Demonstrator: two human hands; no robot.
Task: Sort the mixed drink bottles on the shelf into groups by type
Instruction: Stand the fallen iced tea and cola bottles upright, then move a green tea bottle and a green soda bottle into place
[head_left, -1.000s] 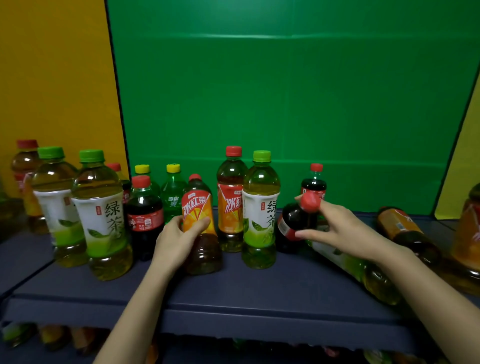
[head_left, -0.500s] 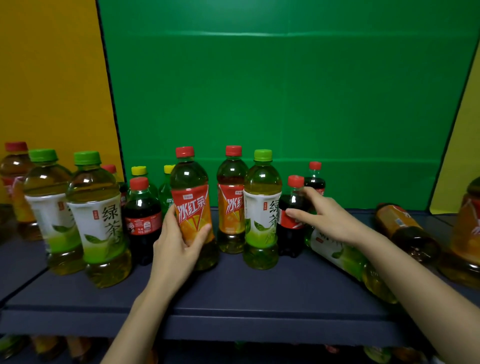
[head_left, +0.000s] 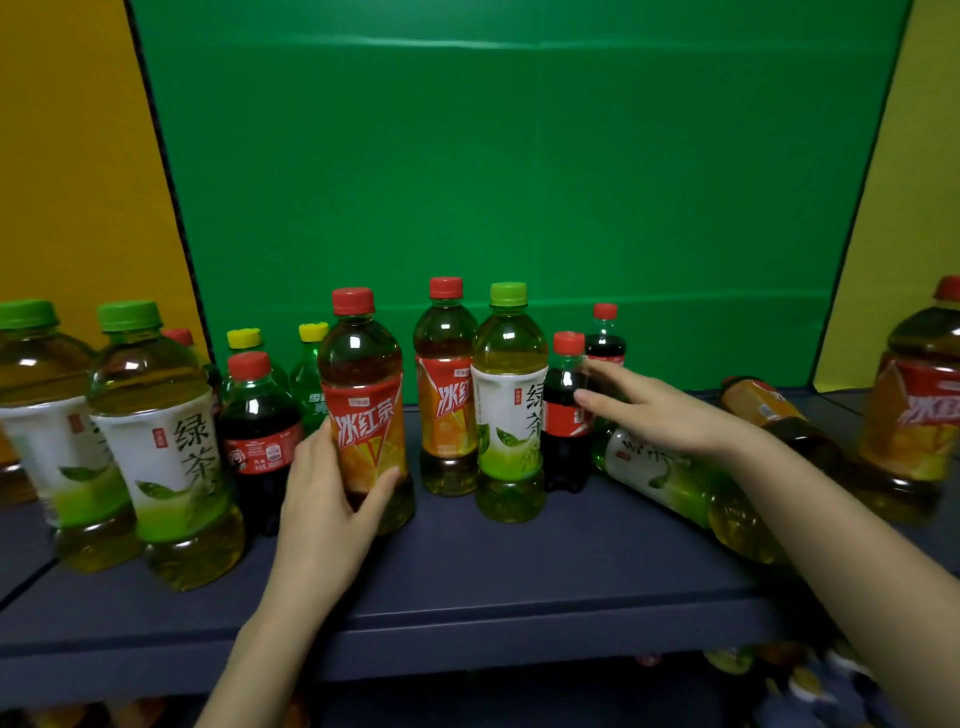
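冰红茶 is printed on the front iced tea bottle (head_left: 363, 431) | 绿茶 is printed on the left green tea bottle (head_left: 171, 457) | small print on the cola bottle (head_left: 260, 452) cannot be read

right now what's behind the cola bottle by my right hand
A second cola bottle, cap and neck showing; the front cola bottle and right hand cover its lower body.

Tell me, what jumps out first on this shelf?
The bright green back panel fills the top. Below, the left hand holds a red-capped plastic iced-tea bottle with a red-orange label at centre-left. A green-tea plastic bottle with a white label lies on its side at right, under the right hand.
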